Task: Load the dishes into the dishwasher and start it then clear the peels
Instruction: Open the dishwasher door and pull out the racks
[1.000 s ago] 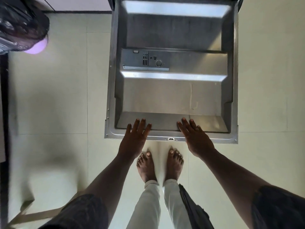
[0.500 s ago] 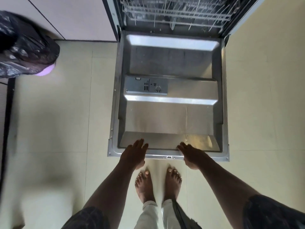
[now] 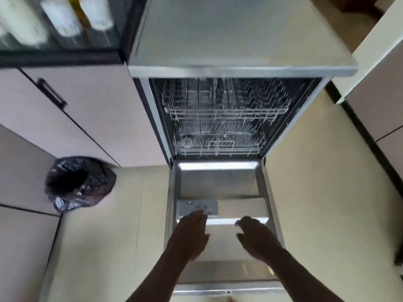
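Note:
The dishwasher stands open in front of me, its steel door [image 3: 218, 184] folded down flat over the floor. Inside, an upper wire rack [image 3: 226, 105] and a lower wire rack [image 3: 218, 140] show; something small and pale lies at the lower rack's left, too blurred to name. The detergent compartment [image 3: 197, 208] sits on the door's left half. My left hand [image 3: 188, 234] hovers over the door with fingers stretched toward that compartment. My right hand [image 3: 256, 236] hangs beside it, fingers loosely curled, holding nothing.
A bin lined with a black bag [image 3: 78, 182] stands on the floor at the left. Pale cabinet fronts with a dark handle [image 3: 51, 93] fill the left side. Blurred bottles [image 3: 63, 18] sit on the counter above. More cabinets [image 3: 375, 101] line the right.
My view has tilted up, so the racks and counter now show. Both hands have left the door's front edge and moved forward over the door's middle.

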The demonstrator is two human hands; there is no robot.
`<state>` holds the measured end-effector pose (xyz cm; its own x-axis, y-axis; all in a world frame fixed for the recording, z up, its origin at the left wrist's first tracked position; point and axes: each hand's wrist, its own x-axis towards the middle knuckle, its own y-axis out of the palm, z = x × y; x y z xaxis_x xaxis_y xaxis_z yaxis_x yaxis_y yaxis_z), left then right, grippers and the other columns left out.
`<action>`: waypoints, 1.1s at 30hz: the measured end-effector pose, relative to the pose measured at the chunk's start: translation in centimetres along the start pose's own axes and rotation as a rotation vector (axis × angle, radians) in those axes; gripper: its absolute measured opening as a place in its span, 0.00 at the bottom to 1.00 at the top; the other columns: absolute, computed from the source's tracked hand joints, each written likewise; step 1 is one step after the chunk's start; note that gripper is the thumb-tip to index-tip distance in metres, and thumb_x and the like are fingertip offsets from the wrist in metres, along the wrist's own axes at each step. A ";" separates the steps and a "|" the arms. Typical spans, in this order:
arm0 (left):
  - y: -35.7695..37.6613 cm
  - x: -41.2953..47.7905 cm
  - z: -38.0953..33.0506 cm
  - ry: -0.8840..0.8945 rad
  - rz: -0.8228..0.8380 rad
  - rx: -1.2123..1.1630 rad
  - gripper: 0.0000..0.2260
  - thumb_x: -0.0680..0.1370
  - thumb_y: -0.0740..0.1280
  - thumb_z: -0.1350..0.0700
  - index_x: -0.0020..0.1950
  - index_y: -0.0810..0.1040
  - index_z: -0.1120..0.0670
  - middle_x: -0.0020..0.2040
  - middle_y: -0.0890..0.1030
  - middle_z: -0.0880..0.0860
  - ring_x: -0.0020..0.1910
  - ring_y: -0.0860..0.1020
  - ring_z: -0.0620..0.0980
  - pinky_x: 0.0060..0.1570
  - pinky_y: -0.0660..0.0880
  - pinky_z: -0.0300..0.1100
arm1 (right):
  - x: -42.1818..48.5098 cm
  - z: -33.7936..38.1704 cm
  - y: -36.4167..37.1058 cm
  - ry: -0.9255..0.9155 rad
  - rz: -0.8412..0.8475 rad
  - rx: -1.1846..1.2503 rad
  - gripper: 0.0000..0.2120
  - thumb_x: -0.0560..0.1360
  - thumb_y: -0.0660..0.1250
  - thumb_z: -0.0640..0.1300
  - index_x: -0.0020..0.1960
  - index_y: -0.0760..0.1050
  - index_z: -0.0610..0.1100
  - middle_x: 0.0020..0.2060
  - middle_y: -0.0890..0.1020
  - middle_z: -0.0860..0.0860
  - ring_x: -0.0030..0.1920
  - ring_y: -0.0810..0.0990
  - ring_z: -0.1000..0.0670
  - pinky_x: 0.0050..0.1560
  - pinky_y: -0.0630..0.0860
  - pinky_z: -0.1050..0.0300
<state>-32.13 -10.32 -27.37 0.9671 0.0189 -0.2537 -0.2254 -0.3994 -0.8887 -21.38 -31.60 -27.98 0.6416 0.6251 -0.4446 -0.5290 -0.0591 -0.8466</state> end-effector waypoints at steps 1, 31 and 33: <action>-2.2 1.0 0.1 0.018 -0.053 0.000 0.29 0.77 0.69 0.49 0.75 0.67 0.56 0.72 0.73 0.59 0.71 0.72 0.59 0.70 0.69 0.51 | 0.7 -0.2 -1.8 -0.003 -0.102 0.035 0.18 0.77 0.64 0.47 0.66 0.77 0.44 0.61 0.79 0.45 0.62 0.78 0.40 0.63 0.75 0.45; -18.1 30.1 7.7 -0.208 -0.268 0.478 0.12 0.77 0.65 0.67 0.59 0.79 0.58 0.53 0.83 0.62 0.55 0.81 0.63 0.55 0.77 0.54 | 27.7 -7.3 -23.1 -0.020 -0.545 -0.345 0.12 0.75 0.65 0.34 0.55 0.80 0.45 0.51 0.82 0.41 0.54 0.82 0.38 0.54 0.78 0.44; -17.9 30.0 7.6 -0.213 -0.301 0.466 0.13 0.78 0.63 0.66 0.59 0.81 0.56 0.53 0.84 0.61 0.55 0.82 0.62 0.55 0.79 0.54 | 27.3 -7.5 -23.0 -0.018 -0.560 -0.329 0.13 0.75 0.65 0.33 0.53 0.82 0.46 0.50 0.83 0.42 0.53 0.82 0.38 0.53 0.77 0.46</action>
<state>0.01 4.34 -21.97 0.9623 0.2719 0.0068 -0.0200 0.0957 -0.9952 12.48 -19.00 -22.85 0.7601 0.6432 0.0926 0.0828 0.0455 -0.9955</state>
